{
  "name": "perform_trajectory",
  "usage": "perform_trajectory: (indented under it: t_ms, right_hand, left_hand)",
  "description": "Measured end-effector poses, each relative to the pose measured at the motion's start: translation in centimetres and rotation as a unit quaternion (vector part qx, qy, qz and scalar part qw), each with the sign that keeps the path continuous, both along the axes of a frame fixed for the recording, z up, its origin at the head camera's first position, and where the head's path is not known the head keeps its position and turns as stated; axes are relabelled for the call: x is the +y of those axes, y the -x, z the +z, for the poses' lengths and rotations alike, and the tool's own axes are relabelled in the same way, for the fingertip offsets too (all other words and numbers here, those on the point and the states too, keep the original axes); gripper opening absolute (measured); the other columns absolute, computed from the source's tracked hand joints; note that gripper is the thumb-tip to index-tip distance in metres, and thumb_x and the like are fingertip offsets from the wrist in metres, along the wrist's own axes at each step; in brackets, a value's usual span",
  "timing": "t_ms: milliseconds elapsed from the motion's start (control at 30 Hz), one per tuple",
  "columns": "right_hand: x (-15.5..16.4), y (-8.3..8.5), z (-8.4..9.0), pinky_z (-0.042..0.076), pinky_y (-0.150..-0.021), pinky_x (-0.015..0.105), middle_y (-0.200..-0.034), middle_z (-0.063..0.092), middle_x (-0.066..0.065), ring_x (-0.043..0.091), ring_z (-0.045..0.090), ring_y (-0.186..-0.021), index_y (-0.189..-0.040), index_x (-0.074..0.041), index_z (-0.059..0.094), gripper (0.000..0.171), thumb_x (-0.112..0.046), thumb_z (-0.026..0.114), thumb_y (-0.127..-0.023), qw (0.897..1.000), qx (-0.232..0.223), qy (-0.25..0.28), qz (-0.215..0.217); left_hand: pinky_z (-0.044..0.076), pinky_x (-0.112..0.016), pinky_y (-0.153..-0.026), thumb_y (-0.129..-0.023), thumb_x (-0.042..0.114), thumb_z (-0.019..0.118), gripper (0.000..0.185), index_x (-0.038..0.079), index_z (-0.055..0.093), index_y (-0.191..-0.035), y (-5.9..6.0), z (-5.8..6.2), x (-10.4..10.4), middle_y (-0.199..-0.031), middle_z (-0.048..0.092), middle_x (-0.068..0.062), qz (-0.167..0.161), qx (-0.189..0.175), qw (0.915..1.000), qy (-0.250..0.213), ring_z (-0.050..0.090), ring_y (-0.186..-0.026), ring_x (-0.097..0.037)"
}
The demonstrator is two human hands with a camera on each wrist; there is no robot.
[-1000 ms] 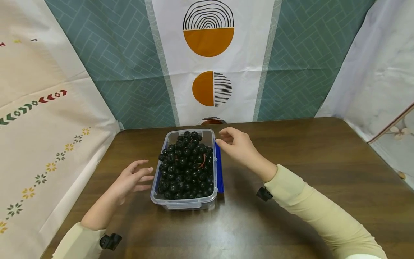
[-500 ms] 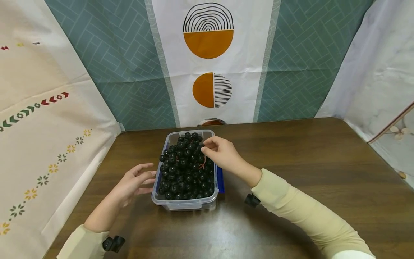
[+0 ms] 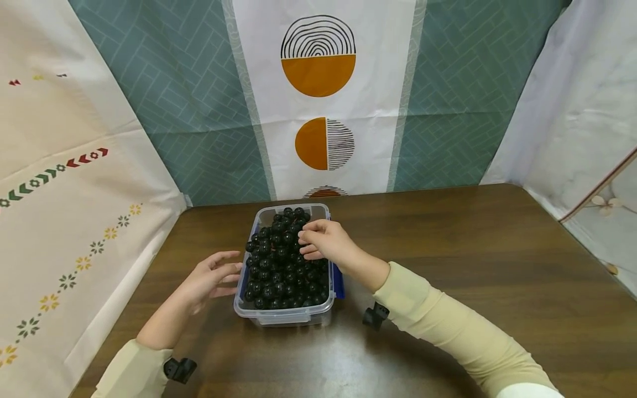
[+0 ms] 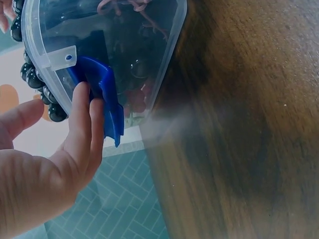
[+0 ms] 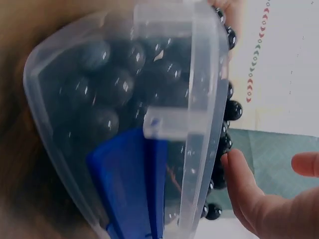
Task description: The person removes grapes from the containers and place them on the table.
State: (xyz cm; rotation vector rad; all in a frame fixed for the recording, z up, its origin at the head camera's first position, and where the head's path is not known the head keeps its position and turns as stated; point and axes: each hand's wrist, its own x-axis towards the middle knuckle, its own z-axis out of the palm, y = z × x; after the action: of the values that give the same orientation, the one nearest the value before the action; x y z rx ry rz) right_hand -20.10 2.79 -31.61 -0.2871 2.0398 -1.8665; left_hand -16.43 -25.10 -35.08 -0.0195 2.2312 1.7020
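A clear plastic box point(image 3: 287, 315) with blue clips sits on the brown wooden surface point(image 3: 473, 260), full of shiny round black grapes point(image 3: 278, 271); the right hand point(image 3: 325, 240) pinches some grapes; the left hand point(image 3: 211, 276), fingers straight, touches the box's left clip.

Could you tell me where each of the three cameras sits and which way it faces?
Head: above, looking down at the table; both hands, the left hand and the right hand, and sleeves show.
Left wrist: low beside the clear container; fingers touch its blue latch.
Right wrist: low at the container's other side; fingers over the black grapes.
All share the container.
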Motion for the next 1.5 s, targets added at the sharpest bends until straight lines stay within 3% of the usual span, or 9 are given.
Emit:
perform_trajectory:
  t_ms: [233, 500, 867, 1100, 1267, 1500]
  right_hand:
    - [-1.2, -0.5, -0.2, 0.055, -0.082, 0.034, -0.129, 0.053, 0.026, 0.037, 0.062, -0.108, -0.141, 0.005, 0.032, 0.052, -0.018, 0.051, -0.099, 0.997, -0.068, 0.039, -0.002]
    - [-2.2, -1.1, -0.3, 0.054, -0.085, 0.037, -0.137, 0.043, 0.027, 0.041, 0.056, -0.115, -0.139, 0.001, 0.033, 0.048, -0.018, 0.051, -0.098, 0.988, -0.128, 0.085, -0.019]
    - [-3.9, -1.2, -0.7, 0.047, -0.097, 0.042, -0.136, 0.042, 0.029, 0.042, 0.051, -0.120, -0.138, 0.004, 0.033, 0.050, -0.023, 0.050, -0.100, 0.985, -0.140, 0.092, -0.045]
    - [-4.8, -0.9, -0.6, 0.042, -0.102, 0.044, -0.146, 0.026, 0.031, 0.046, 0.038, -0.130, -0.143, 0.008, 0.024, 0.058, -0.018, 0.052, -0.099, 0.983, -0.148, 0.095, -0.046]
    - [-5.3, -0.8, -0.8, 0.045, -0.099, 0.039, -0.150, 0.025, 0.026, 0.040, 0.043, -0.129, -0.147, 0.004, 0.017, 0.068, -0.014, 0.057, -0.096, 0.985, -0.145, 0.069, -0.058]
    - [-5.6, -0.7, -1.1, 0.049, -0.094, 0.038, -0.141, 0.039, 0.024, 0.036, 0.054, -0.118, -0.142, 0.003, 0.029, 0.056, -0.014, 0.056, -0.096, 0.986, -0.128, 0.050, -0.089]
  left_hand:
    - [0.052, -0.038, -0.088, -0.098, 0.021, 0.050, 0.061, -0.002, 0.021, -0.147, 0.2, -0.1, -0.2, -0.137, 0.045, -0.023, -0.014, -0.004, 0.9999, 0.001, 0.059, -0.108, -0.017]
    - [0.052, -0.036, -0.088, -0.098, 0.019, 0.050, 0.060, -0.002, 0.021, -0.147, 0.6, -0.3, -0.5, -0.137, 0.046, -0.023, -0.026, -0.002, 0.9996, -0.011, 0.061, -0.105, -0.014]
    - [0.051, -0.039, -0.089, -0.098, 0.014, 0.051, 0.057, 0.000, 0.024, -0.147, 0.7, -0.4, -0.4, -0.142, 0.038, -0.031, -0.025, 0.002, 0.9996, -0.007, 0.060, -0.105, -0.014]
    - [0.051, -0.040, -0.089, -0.098, 0.014, 0.052, 0.057, -0.001, 0.025, -0.146, 0.8, -0.4, -0.3, -0.139, 0.043, -0.028, -0.027, 0.004, 0.9996, -0.012, 0.061, -0.104, -0.013]
    - [0.051, -0.039, -0.089, -0.098, 0.016, 0.051, 0.057, -0.001, 0.025, -0.146, 0.8, -0.5, -0.3, -0.138, 0.044, -0.027, -0.025, 0.006, 0.9996, -0.011, 0.061, -0.103, -0.013]
    - [0.052, -0.038, -0.089, -0.098, 0.016, 0.051, 0.058, -0.002, 0.025, -0.146, 0.6, -0.5, -0.3, -0.138, 0.042, -0.027, -0.024, 0.006, 0.9996, -0.011, 0.062, -0.102, -0.013]
